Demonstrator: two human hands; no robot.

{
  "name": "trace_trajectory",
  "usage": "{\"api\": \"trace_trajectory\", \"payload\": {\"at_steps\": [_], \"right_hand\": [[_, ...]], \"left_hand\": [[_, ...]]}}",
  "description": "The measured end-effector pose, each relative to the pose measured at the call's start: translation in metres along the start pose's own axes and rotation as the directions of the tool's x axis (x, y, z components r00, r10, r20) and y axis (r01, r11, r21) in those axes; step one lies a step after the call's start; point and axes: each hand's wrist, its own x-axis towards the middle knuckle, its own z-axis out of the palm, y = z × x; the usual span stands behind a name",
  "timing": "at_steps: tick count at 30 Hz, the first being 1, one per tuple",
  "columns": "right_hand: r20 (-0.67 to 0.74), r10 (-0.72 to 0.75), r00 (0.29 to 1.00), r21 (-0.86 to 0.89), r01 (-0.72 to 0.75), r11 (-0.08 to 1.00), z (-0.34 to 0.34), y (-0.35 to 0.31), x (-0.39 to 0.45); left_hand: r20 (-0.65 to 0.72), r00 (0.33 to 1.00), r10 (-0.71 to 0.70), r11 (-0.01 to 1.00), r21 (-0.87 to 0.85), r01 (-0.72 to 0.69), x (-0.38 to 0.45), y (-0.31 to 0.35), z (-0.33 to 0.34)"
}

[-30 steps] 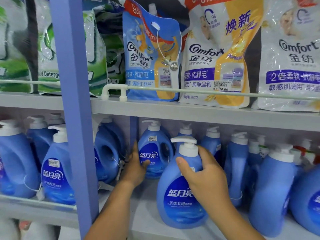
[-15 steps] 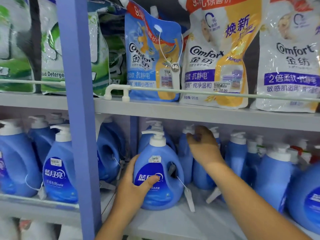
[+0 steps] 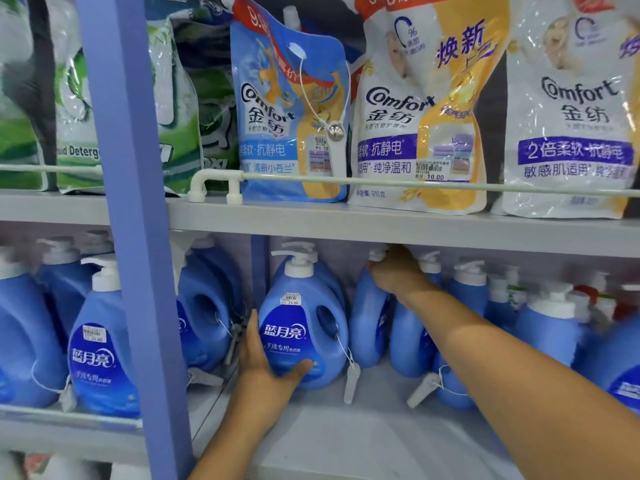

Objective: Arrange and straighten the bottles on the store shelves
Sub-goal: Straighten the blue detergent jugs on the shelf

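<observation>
Left hand (image 3: 266,372): cups lower left side of front bottle (image 3: 299,327), thumb across its front, fingers round the side.
Front bottle: upright on lower shelf (image 3: 346,441), label facing out, price sticker near neck, tag hanging at right.
Right hand (image 3: 394,271): reaches to back row, grips top of back bottle (image 3: 369,327) just under upper shelf (image 3: 381,226); fingers curled, tips hidden.
Upper shelf: softener pouches (image 3: 422,109) behind rail (image 3: 415,183).

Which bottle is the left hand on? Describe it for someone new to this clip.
On the lower shelf, just right of the purple upright post, stands a blue pump bottle. The left hand cups its base; alone there, it faces label-forward with a price sticker.
</observation>
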Motion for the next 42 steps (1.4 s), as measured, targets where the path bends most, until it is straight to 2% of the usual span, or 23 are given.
{"api": "trace_trajectory", "payload": {"at_steps": [3, 6, 9, 12, 16, 18, 20, 24, 26, 30, 33, 35, 36, 38, 39, 40, 41, 42], "right_hand": [[-0.078, -0.008, 0.997, -0.229, -0.01, 0.973, 0.0, 0.001, 0.003], [-0.083, -0.083, 0.993, -0.491, 0.032, 0.871, 0.005, -0.002, 0.008], [-0.068, -0.063, 0.996, -0.582, 0.012, 0.813, 0.009, -0.009, 0.015], [-0.092, -0.054, 0.994, -0.538, -0.004, 0.843, 0.017, -0.011, 0.018], [-0.081, -0.022, 0.996, -0.32, -0.005, 0.948, 0.021, 0.003, 0.021], [0.024, -0.017, 1.0, -0.354, 0.024, 0.935, 0.02, 0.008, 0.019], [0.072, 0.005, 0.997, -0.399, 0.025, 0.917, 0.02, 0.009, 0.017], [0.041, 0.001, 0.999, -0.367, 0.014, 0.93, 0.025, 0.006, 0.015], [0.027, 0.053, 0.998, -0.399, -0.038, 0.916, 0.03, 0.0, 0.016], [-0.003, 0.152, 0.988, -0.309, -0.146, 0.94, 0.035, -0.007, 0.018], [-0.003, 0.117, 0.993, -0.357, -0.111, 0.927, 0.031, -0.002, 0.007], [-0.073, 0.025, 0.997, -0.293, -0.045, 0.955, 0.034, 0.005, -0.008], [-0.142, -0.069, 0.987, -0.232, 0.034, 0.972, 0.038, 0.009, -0.02], [-0.294, -0.218, 0.931, -0.057, 0.21, 0.976, 0.055, 0.02, -0.045], [-0.269, -0.197, 0.943, 0.099, 0.23, 0.968, 0.065, 0.024, -0.057], [-0.15, -0.137, 0.979, 0.284, 0.175, 0.943, 0.075, 0.024, -0.068], [0.024, -0.073, 0.997, 0.414, 0.056, 0.908, 0.084, 0.025, -0.076], [0.149, -0.041, 0.988, 0.489, -0.038, 0.871, 0.092, 0.027, -0.08]], "left_hand": [[-0.011, 1.0, 0.007, 0.999, -0.048, -0.008, 0.002, -0.005, 0.0], [-0.008, 1.0, 0.013, 0.998, -0.065, -0.014, 0.003, -0.007, 0.0], [0.001, 1.0, 0.02, 0.996, -0.085, -0.02, 0.003, -0.009, 0.001], [0.001, 0.999, 0.035, 0.993, -0.11, -0.035, 0.004, -0.01, 0.0], [-0.021, 0.999, 0.036, 0.992, -0.124, -0.038, 0.004, -0.01, 0.0], [-0.026, 0.999, 0.035, 0.991, -0.129, -0.038, 0.005, -0.009, 0.0], [-0.022, 0.999, 0.037, 0.99, -0.135, -0.039, 0.006, -0.009, 0.001], [-0.024, 0.999, 0.034, 0.99, -0.135, -0.037, 0.007, -0.008, 0.002], [-0.025, 0.999, 0.034, 0.992, -0.125, -0.037, 0.007, -0.01, 0.001], [-0.014, 1.0, 0.026, 0.991, -0.129, -0.027, 0.006, -0.009, 0.0], [-0.005, 1.0, 0.025, 0.991, -0.128, -0.025, 0.005, -0.005, 0.0], [-0.015, 1.0, 0.016, 0.994, -0.111, -0.018, 0.004, -0.005, -0.002], [-0.013, 1.0, 0.008, 0.995, -0.101, -0.009, 0.004, -0.005, -0.002], [0.004, 1.0, -0.023, 0.992, -0.125, 0.023, 0.004, -0.005, -0.004], [0.006, 0.999, -0.048, 0.986, -0.157, 0.049, 0.005, -0.004, -0.005], [-0.002, 0.997, -0.074, 0.979, -0.189, 0.073, 0.006, -0.003, -0.005], [-0.014, 0.995, -0.1, 0.973, -0.21, 0.095, 0.008, -0.003, -0.004], [-0.026, 0.992, -0.124, 0.97, -0.215, 0.115, 0.01, -0.002, -0.003]]}}
